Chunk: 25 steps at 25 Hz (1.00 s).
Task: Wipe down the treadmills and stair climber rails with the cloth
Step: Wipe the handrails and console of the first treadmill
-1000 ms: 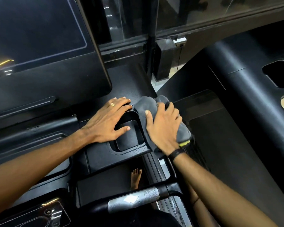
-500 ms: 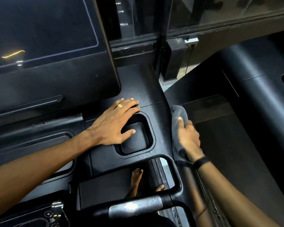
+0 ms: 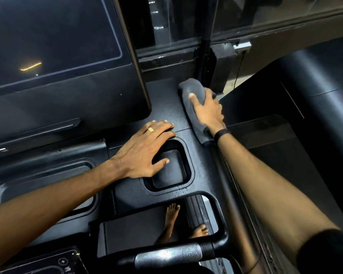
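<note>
A grey cloth (image 3: 192, 91) lies draped over the right edge of the black treadmill console (image 3: 166, 107), near its far corner. My right hand (image 3: 208, 113) presses on the cloth, with the fingers wrapped over the edge. My left hand (image 3: 145, 151) rests flat on the console, its fingers spread, at the far left rim of a square cup holder (image 3: 170, 171). It holds nothing. A ring is on one finger. The console surface around the cup holder shows small water droplets.
The dark treadmill screen (image 3: 53, 36) rises at the far left. A handlebar with a metal grip sensor (image 3: 166, 256) crosses the near edge. A second black treadmill (image 3: 315, 95) stands to the right. My bare feet (image 3: 172, 216) show on the belt below.
My right hand has slid the cloth from beside the cup holder, over the console's right edge, and away from me to the far corner. The left hand has stayed in place.
</note>
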Each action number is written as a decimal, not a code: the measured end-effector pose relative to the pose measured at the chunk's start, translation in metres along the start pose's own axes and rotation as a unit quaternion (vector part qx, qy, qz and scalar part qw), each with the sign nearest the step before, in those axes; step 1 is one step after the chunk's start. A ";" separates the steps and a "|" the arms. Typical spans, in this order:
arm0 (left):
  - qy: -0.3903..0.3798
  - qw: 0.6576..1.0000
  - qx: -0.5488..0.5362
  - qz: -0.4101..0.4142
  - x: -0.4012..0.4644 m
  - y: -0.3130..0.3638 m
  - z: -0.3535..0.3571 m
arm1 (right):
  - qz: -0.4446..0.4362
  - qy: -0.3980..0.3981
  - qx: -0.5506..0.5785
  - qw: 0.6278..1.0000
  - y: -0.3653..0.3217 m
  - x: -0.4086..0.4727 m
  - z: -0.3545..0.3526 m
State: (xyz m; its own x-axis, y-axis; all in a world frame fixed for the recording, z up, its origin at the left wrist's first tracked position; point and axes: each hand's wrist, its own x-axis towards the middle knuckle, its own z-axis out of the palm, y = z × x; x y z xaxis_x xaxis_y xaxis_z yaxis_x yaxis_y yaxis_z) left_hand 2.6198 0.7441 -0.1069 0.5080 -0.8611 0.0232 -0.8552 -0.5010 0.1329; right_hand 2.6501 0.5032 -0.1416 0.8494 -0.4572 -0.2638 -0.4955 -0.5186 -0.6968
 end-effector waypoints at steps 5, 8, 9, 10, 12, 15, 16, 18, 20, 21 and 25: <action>0.006 1.000 -0.003 -0.003 0.000 -0.001 0.003 | 0.185 -0.090 0.094 0.974 0.063 -0.039 -0.017; 0.015 1.000 -0.006 -0.001 0.001 -0.002 0.005 | 0.145 0.019 -0.093 0.985 0.059 -0.113 -0.002; 0.017 1.000 -0.007 -0.001 0.001 -0.002 0.005 | 0.093 0.048 -0.158 0.982 0.047 -0.129 0.004; 0.021 1.000 -0.006 0.000 0.001 -0.002 0.005 | 0.048 0.072 -0.210 0.974 0.032 -0.132 0.010; 0.024 1.000 -0.006 0.001 0.001 0.000 0.004 | -0.001 0.093 -0.227 0.969 0.001 -0.109 0.014; 0.022 1.000 -0.009 -0.002 0.002 0.000 0.003 | -0.023 0.093 -0.171 0.981 -0.035 -0.035 0.016; 0.020 1.000 -0.009 -0.005 0.002 -0.001 0.004 | -0.031 0.089 -0.153 0.984 -0.045 -0.010 0.017; 0.013 1.000 -0.019 -0.012 0.001 -0.002 0.004 | -0.043 0.063 -0.133 0.988 -0.063 0.032 0.019; 0.016 0.999 -0.029 -0.011 0.001 -0.002 0.004 | -0.035 0.032 -0.117 0.992 -0.074 0.059 0.019; 0.019 0.999 -0.030 -0.008 0.002 -0.002 0.004 | -0.029 0.023 -0.108 0.993 -0.075 0.066 0.016; 0.026 0.999 -0.023 0.000 0.001 -0.003 0.006 | -0.078 0.041 -0.133 0.987 -0.053 0.030 0.012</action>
State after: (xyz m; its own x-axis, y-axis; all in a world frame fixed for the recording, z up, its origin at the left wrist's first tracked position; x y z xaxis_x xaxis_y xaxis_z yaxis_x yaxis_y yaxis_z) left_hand 2.6225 0.7441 -0.1128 0.5141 -0.8544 0.0749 -0.8499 -0.4957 0.1787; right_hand 2.7035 0.5252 -0.1206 0.9067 -0.4084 -0.1052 -0.3998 -0.7530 -0.5226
